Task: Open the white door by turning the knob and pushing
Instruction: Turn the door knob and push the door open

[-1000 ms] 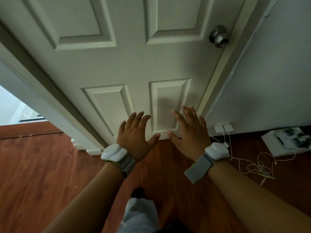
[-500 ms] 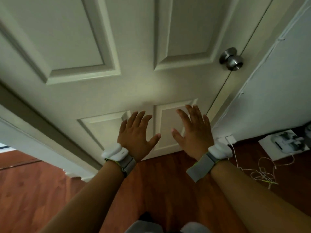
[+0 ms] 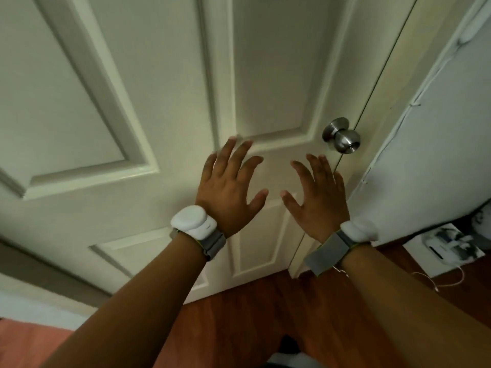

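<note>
Door (image 3: 164, 107) white, panelled, fills head view, appears shut against frame; steel knob (image 3: 342, 136) at its right edge, untouched; right hand (image 3: 317, 200) below-left of knob, fingers spread, grasping nothing; left hand (image 3: 231, 189) further left of knob, splayed likewise, whether it touches panel cannot tell; risk: pushing before knob turns, latch holds; cable (image 3: 435, 280) and white box (image 3: 446, 248) on floor right of knob, clear of swing.

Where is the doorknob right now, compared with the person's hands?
In the head view the silver doorknob sits at the right edge of the white door, just above and right of the open right hand, which is not touching it.
</note>
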Motion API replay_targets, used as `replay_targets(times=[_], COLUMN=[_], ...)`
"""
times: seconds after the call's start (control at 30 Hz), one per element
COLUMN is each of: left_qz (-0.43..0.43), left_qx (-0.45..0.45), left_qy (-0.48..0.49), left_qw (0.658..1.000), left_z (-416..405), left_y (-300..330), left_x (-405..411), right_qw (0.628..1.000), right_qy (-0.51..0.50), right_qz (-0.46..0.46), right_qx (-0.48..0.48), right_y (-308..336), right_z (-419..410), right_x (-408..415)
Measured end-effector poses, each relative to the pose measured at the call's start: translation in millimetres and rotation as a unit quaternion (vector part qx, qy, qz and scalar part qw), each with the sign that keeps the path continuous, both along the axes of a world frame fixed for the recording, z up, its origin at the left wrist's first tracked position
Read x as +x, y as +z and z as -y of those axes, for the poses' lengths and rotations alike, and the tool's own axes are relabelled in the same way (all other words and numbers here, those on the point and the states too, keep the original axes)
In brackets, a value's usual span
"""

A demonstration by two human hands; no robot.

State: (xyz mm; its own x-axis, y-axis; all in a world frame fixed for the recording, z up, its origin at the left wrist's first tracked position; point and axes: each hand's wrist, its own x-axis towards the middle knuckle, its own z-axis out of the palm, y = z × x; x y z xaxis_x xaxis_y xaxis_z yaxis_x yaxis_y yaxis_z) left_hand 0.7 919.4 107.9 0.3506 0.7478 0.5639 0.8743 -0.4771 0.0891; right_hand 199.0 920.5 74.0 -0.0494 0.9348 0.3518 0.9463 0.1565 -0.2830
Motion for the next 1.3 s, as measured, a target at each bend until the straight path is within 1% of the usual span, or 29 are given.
replay_targets(times=[0.17,0.3,0.4,0.5,0.7,0.87,0.93,1.03,1.17,1.3], left_qz=[-0.031,-0.055,-0.078,-0.091,-0.107,-0.107,-0.108,-0.104,-0.103,-0.100], left_qx=[0.116,0.181,0.202,0.215,0.253,0.275,0.280,0.281,0.288,0.298], left_qy=[-0.025,-0.014,0.006,0.027,0.060,0.075,0.077,0.078,0.082,0.085], left_qw=[0.992,0.982,0.976,0.972,0.960,0.952,0.951,0.951,0.949,0.946], left_z=[-50,-83,-104,-118,-130,-136,-137,-138,-139,-142], left_y=[36,57,67,69,58,52,51,50,48,45], left_x=[34,53,62,67,68,69,69,69,70,70], right_qw=[0.998,0.996,0.997,0.998,0.997,0.996,0.992,0.971,0.925,0.874], right_qy=[-0.024,-0.046,-0.067,-0.057,-0.027,-0.019,-0.029,-0.038,-0.057,-0.086], right_qz=[0.020,0.027,0.015,-0.015,-0.070,-0.083,-0.121,-0.231,-0.371,-0.477], right_qx=[0.050,0.066,0.045,0.012,0.023,0.033,0.030,0.036,0.060,0.032], right_y=[18,24,23,19,17,17,16,15,18,16], right_z=[-43,-67,-81,-90,-100,-105,-106,-108,-108,-112], right_x=[32,57,75,87,95,102,102,97,91,85])
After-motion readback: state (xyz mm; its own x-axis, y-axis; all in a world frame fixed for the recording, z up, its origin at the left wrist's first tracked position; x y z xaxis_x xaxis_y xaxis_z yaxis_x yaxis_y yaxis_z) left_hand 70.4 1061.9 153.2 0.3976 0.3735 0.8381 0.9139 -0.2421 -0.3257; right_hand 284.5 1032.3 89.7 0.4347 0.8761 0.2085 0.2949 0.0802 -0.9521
